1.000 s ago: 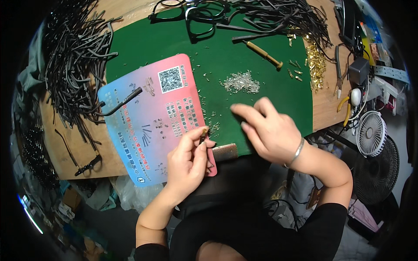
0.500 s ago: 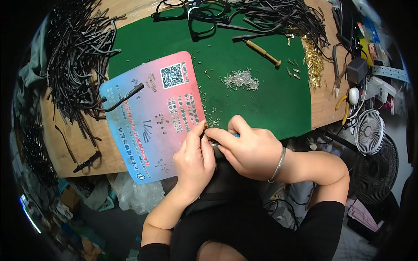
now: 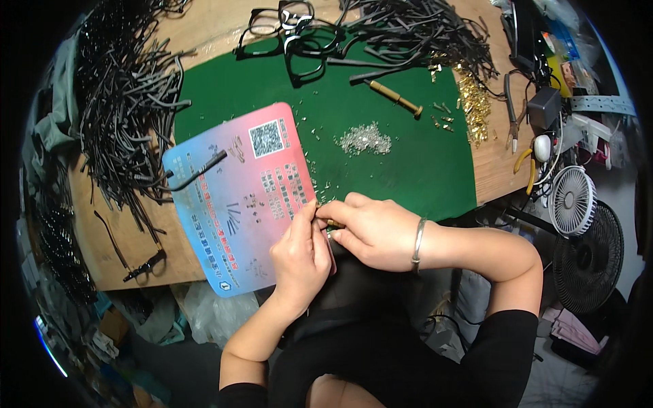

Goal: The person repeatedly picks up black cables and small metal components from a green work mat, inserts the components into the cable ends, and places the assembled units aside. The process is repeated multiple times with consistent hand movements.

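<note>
My left hand and my right hand meet at the near edge of a printed pink-and-blue mat. The fingertips of both are pinched together. A small brass-coloured piece shows between the right thumb and forefinger; its kind is not clear. What the left fingers pinch is hidden. Beyond the hands lies a heap of tiny clear or silvery parts on a green mat. A black eyeglass temple rests across the printed mat, near several small loose metal parts.
Black eyeglass frames lie at the far edge, with a brass rod-like tool to their right. Black temples are heaped at left and far right, beside gold-coloured metal pieces. Pliers and a white fan stand right.
The view has shifted slightly, so the table contents sit lower and most lie further left. My hands stay together; the brass-coloured piece now shows under my right forefinger.
</note>
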Available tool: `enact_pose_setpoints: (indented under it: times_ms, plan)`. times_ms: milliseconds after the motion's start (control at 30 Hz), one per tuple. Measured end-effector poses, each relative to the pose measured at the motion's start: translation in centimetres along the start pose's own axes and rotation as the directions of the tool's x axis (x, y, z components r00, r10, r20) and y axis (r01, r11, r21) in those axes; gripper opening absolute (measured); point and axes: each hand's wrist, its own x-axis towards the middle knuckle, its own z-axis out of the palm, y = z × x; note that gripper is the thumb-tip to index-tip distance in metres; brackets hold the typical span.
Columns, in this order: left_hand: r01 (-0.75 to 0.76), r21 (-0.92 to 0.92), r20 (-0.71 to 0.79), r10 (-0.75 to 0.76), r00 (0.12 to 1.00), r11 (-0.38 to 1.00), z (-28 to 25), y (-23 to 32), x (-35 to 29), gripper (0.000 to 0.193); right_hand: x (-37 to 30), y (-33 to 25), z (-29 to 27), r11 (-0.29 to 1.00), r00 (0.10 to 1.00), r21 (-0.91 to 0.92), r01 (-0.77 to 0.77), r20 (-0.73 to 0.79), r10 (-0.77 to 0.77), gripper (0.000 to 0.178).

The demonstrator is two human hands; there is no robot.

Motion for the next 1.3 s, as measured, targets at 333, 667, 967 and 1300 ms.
enact_pose_setpoints:
  times_ms: [333,667,967,1300]
  plan:
    - [0.016,-0.007,0.051,-0.016,0.999,1.0,-0.7,0.6,1.7,0.026,-2.8,1.2,1.4,0.946,0.909,-0.295,0.134,-0.344,-0.236,0.036]
    - [-0.562,0.706,0.223,0.619,0.753,0.431,7.3,1.1,17.1,0.018,-1.8,4.5,1.1,0.923,0.857,-0.281,0.262,-0.371,-0.356,0.036]
    - [-0.501,0.291,0.29,0.424,0.858,0.815,-1.6,3.0,15.8,0.025,-3.0,7.4,-1.6,0.935,0.818,-0.124,0.332,-0.456,-0.351,0.027]
    - [0.057,-0.55,0.272,0.115,0.956,0.833,-7.4,3.6,6.7,0.039,-1.1,10.0,-10.2,0.648,0.715,-0.672,-0.359,-0.644,-0.272,0.018]
